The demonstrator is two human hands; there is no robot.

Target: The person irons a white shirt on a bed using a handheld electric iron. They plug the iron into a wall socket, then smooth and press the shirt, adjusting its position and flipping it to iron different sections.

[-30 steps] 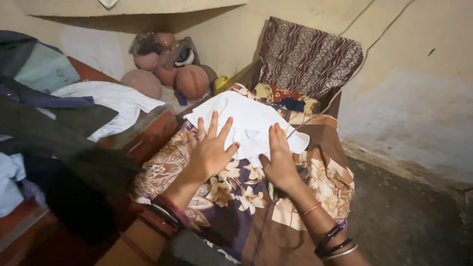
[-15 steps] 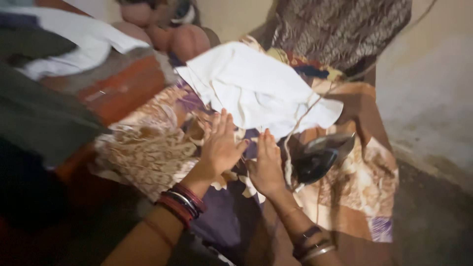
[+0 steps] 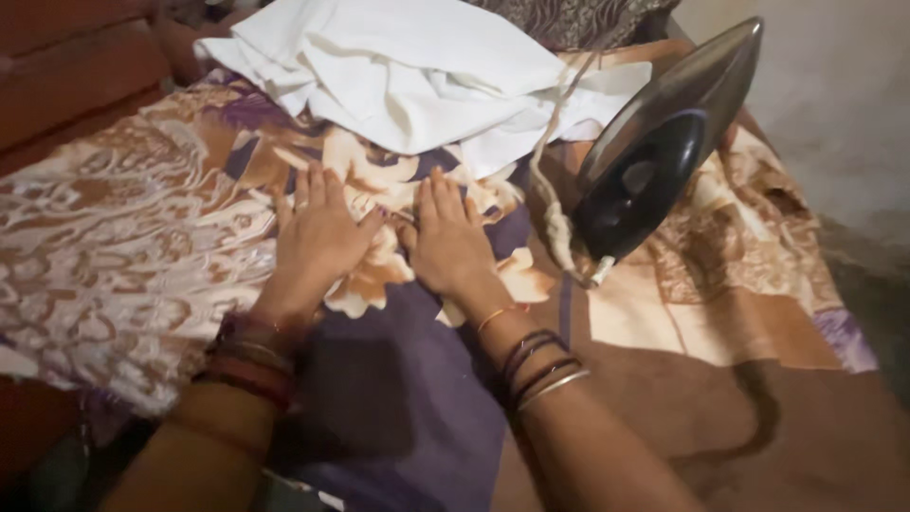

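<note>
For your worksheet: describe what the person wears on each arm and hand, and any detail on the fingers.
Both forearms are bare, with no sleeves. The left hand has a stack of red and dark bangles at the wrist. The right hand has a thin orange thread, then dark bangles and one silver one. No rings are visible.

Both hands, left hand point(image 3: 318, 237) and right hand point(image 3: 450, 248), have slid off the white cloth point(image 3: 417, 71) (now flat beside it); the iron point(image 3: 654, 156) has come into view right of that cloth.
</note>
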